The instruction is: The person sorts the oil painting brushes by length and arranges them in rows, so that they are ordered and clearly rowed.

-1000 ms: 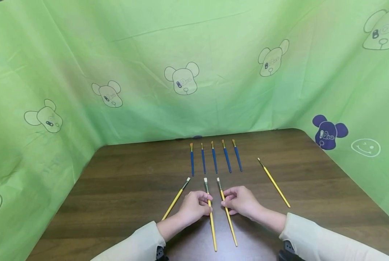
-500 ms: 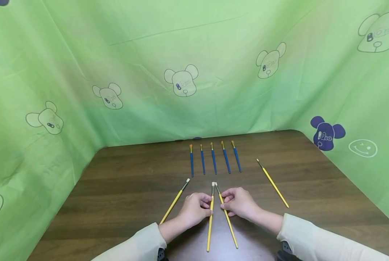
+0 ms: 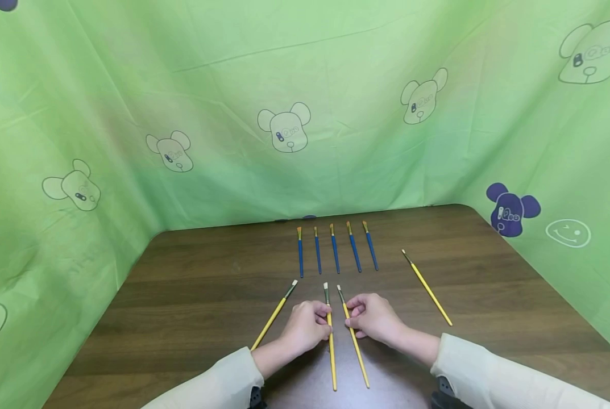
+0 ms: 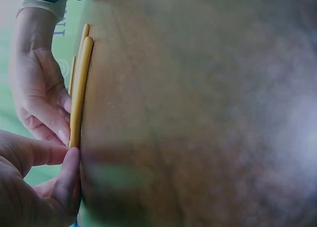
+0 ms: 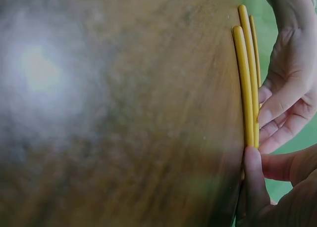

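In the head view my left hand (image 3: 305, 326) pinches a yellow-handled paintbrush (image 3: 332, 363) with pale bristles pointing away from me. My right hand (image 3: 376, 319) pinches a second yellow paintbrush (image 3: 359, 360) just to its right. The two brushes lie a small gap apart, the right one slanting a little more. From the left wrist view, the thumb and finger of my left hand (image 4: 44, 177) meet on the yellow handle (image 4: 81, 93). The right wrist view shows my right hand (image 5: 282, 182) with thumb and finger at its own brush handle (image 5: 242, 83), close to the tabletop.
A yellow paintbrush (image 3: 274, 318) lies slanted left of my left hand, and another yellow paintbrush (image 3: 427, 288) to the right. Several blue-handled paintbrushes (image 3: 335, 250) form a row farther back on the brown wooden table (image 3: 197, 295). A green printed cloth (image 3: 223, 142) hangs behind and beside the table.
The left brush's tip first swung right to meet the right brush's tip, then back left, so the tips are apart again. Both hands kept their hold and barely moved.
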Demonstrator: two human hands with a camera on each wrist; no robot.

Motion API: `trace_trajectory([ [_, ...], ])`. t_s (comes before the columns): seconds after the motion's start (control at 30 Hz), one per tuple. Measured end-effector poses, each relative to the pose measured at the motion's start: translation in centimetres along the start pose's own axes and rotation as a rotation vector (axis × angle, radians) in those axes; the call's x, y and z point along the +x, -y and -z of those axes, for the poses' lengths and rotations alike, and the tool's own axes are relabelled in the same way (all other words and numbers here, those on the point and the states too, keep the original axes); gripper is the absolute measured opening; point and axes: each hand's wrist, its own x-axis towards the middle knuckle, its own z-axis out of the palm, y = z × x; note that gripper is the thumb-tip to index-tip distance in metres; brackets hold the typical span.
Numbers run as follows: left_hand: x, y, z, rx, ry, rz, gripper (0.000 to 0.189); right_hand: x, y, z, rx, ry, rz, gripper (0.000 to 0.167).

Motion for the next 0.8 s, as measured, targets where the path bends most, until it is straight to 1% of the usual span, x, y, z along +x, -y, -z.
trace_trajectory([
  [0.13,0.06,0.12,0.08,0.028,-0.007,-0.006,0.026,0.22,0.03,0.01,0.000,-0.016,0.000,0.026],
  [0.23,0.03,0.13,0.12,0.027,-0.004,0.001,0.026,0.35,-0.01,0.10,0.003,-0.022,0.004,0.026],
  [0.47,-0.04,0.21,0.21,-0.002,-0.004,0.008,0.026,0.49,-0.04,0.06,0.010,-0.023,-0.009,0.026],
  [0.8,0.20,0.96,0.34,-0.060,-0.010,0.016,0.026,0.67,-0.33,0.18,0.055,-0.015,-0.011,0.027],
])
